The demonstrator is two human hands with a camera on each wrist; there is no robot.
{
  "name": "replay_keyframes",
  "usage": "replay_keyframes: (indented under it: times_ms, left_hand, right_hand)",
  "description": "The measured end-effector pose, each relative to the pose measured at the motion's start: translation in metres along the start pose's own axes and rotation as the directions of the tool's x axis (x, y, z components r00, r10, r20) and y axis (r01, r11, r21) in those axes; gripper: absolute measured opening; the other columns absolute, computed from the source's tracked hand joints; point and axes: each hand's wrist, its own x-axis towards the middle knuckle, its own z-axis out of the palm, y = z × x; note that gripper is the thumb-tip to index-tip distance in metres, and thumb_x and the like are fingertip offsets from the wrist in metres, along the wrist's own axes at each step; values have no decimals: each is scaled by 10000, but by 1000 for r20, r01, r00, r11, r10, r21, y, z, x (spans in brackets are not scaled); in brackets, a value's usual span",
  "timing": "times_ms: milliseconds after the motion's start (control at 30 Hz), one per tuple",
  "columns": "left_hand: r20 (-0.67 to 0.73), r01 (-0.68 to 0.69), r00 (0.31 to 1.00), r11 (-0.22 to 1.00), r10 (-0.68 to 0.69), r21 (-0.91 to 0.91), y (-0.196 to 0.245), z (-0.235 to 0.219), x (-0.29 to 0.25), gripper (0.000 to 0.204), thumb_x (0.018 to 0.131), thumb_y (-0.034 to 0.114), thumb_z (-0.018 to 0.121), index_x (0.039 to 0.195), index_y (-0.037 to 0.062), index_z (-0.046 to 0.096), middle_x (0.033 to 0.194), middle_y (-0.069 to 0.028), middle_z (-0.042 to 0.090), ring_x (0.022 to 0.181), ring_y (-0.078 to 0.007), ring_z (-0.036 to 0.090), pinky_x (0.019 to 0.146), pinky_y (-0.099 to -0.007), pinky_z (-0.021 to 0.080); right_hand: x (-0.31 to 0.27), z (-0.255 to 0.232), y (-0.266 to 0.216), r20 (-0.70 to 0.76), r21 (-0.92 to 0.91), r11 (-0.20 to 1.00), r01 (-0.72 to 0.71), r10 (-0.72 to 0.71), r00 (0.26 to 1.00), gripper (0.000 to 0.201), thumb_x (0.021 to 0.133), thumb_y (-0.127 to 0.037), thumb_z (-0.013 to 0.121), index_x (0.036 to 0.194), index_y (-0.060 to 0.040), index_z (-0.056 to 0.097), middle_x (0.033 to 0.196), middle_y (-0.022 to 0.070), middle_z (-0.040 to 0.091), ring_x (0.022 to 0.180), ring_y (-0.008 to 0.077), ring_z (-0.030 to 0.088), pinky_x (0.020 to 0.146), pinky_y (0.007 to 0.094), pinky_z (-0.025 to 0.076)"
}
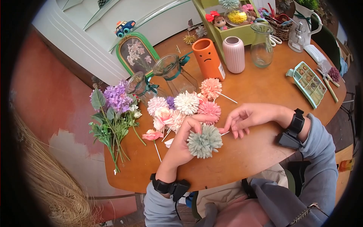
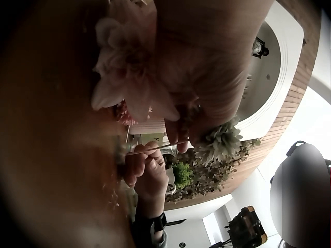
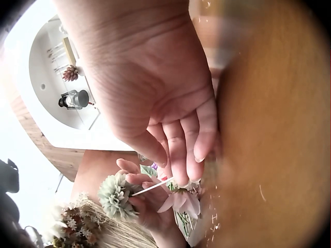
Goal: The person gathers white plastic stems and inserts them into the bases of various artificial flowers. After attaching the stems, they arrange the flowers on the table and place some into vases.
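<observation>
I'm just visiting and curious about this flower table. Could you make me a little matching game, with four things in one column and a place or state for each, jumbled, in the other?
Things:
1. Orange vase
2. Pink ribbed vase
3. Grey-green flower
4. Pale teal tray

Places and states:
A. Held in the left hand
B. Divided into small compartments
C. Standing between a clear glass vase and another vase
D. Marked with a frowning face

Right pairs: 1-D, 2-C, 3-A, 4-B
</observation>
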Motion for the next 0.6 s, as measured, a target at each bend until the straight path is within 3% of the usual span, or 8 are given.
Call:
replay_keyframes:
  times_ms: [100,200,300,400,500,600]
  left_hand:
    - [31,-21,999,1000,21,-2,0,1,1,459,707,24,752,888,84,335,1234,-218,429,1054,-414,569,818,-421,551]
    - [62,-29,998,995,23,97,-1,-2,-1,377,733,-65,680,859,87,358,1254,-180,460,1150,-270,505,914,-342,465]
    - [68,-25,998,992,17,124,-5,-2,-2,451,696,28,762,881,76,353,1217,-217,437,1098,-412,541,844,-438,536]
    - [100,-102,991,981,86,163,-9,-3,-2,401,723,-3,721,931,68,385,1258,-219,419,1178,-384,486,890,-465,502]
    - [40,-108,994,988,105,109,11,0,-3,356,753,-112,593,1030,68,460,1280,-189,450,1222,-262,443,981,-362,413]
    - [-119,-212,969,976,216,39,19,-8,-7,421,762,-131,543,1131,54,463,1322,-197,419,1283,-285,390,1030,-382,366]
  right_hand:
    - [-1,5,-6,-41,28,1000,5,-3,999,291,910,-80,464,1185,-29,545,878,38,638,733,81,602,616,199,472]
    - [-1,5,-5,-36,16,1000,-7,8,999,242,912,-96,489,1128,-23,571,835,27,638,720,69,597,604,194,463]
    - [1,5,0,-48,16,1000,-15,16,999,178,911,-128,534,1042,-23,593,769,9,628,670,50,583,570,184,444]
    - [1,2,3,-96,29,1000,-2,5,995,138,905,-152,570,958,-28,600,704,-12,609,603,33,560,532,173,421]
    - [2,1,2,-182,57,998,31,-20,983,117,901,-149,581,914,-33,596,655,-30,582,555,26,537,504,168,405]
    - [2,0,4,-280,92,991,96,-66,958,109,902,-148,579,899,-39,577,620,-38,558,530,27,522,486,166,397]
